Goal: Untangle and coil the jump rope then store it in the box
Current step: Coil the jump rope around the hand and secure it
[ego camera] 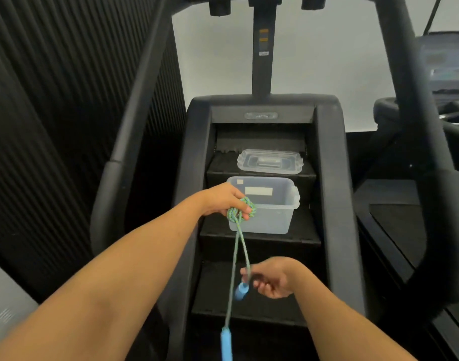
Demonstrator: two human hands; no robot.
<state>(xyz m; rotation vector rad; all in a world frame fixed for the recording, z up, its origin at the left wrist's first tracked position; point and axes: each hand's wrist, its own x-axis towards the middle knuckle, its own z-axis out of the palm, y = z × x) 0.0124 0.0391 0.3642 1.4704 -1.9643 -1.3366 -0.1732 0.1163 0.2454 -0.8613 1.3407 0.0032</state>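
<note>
1. my left hand (223,200) is closed around a small coil (233,213) of the green rope (236,251). fingers and thumb are curled over it, just in front of the near wall of the box (280,217).
2. my right hand (271,280) is lower and nearer to me. its fingers are curled and seem to pinch one strand just above the upper handle (241,291). the picture is a little blurred here, so i am not fully sure of the pinch.
3. two strands hang down from the coil. the other one ends in the lower handle (226,342), which dangles free.
4. i judge the rope light and soft, a braided cord that bends easily. it may spring open if i loosen my grip, so the coil needs pressing between thumb and fingers.
5. the handles look like stiff, smooth plastic and are probably the heavier parts. they can swing and pull the strands, so it is better to take hold close above them.
6. the box stands open on a step (262,241), and its lid (270,162) lies on the step above.
</note>
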